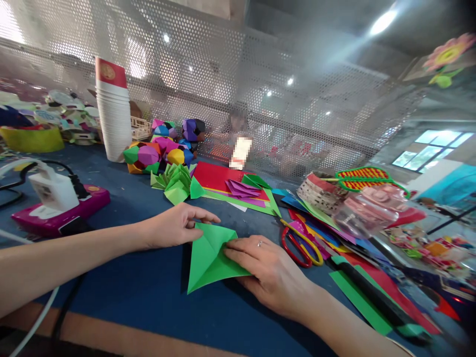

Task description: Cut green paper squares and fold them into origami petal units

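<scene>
A square of green origami paper [208, 258] with crease lines stands partly raised off the blue table in front of me. My left hand [178, 225] pinches its upper left corner between thumb and fingers. Wearing a ring, my right hand [260, 267] grips the right side, with fingers on top and the thumb side underneath. Just beyond the sheet sits a cluster of folded light-green paper pieces [174, 183]. Folded purple paper pieces [243, 189] lie on a stack of coloured paper [215, 177] farther back.
Right of my right hand lie red- and yellow-handled scissors [302, 245], coloured sheets and a black-handled tool [379, 292]. A clear pink container [368, 210] stands behind them. At left are a purple power strip [92, 198], a tall cup stack [113, 119] and multicoloured paper balls [148, 156].
</scene>
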`<action>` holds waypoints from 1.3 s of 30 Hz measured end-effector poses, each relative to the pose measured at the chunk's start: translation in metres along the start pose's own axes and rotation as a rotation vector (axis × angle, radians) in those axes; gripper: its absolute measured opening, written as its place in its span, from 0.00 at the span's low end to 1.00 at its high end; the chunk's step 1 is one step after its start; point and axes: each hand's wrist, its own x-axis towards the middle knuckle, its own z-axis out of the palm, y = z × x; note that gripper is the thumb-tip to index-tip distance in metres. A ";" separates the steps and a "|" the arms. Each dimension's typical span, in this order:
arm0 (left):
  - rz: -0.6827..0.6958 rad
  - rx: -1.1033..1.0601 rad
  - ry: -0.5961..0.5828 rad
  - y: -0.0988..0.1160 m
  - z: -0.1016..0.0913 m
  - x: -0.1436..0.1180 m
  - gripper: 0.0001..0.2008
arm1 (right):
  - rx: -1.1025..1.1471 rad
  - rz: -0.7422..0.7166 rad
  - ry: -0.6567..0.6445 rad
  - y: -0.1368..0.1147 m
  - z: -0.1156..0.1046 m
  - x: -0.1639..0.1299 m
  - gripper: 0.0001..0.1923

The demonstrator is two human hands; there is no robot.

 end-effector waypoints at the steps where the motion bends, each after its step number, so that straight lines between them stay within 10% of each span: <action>1: 0.005 0.008 0.002 0.000 0.000 0.000 0.27 | -0.002 -0.009 0.007 0.000 0.000 0.000 0.15; 10: 0.100 0.170 0.064 0.007 0.003 -0.006 0.24 | -0.010 -0.048 0.040 -0.002 0.000 -0.002 0.13; 15: 0.425 0.446 0.193 0.015 0.006 -0.017 0.23 | -0.022 -0.030 0.031 -0.004 -0.001 -0.002 0.13; 22: 0.836 0.521 0.077 0.028 0.009 -0.034 0.28 | -0.015 -0.028 0.052 -0.005 -0.001 -0.001 0.14; 31: 0.765 0.876 0.097 0.036 0.025 -0.038 0.23 | -0.003 -0.010 0.094 -0.001 0.000 -0.005 0.13; 39: 0.657 0.774 0.037 0.025 0.022 -0.042 0.24 | 0.009 0.014 0.121 0.000 -0.003 -0.010 0.13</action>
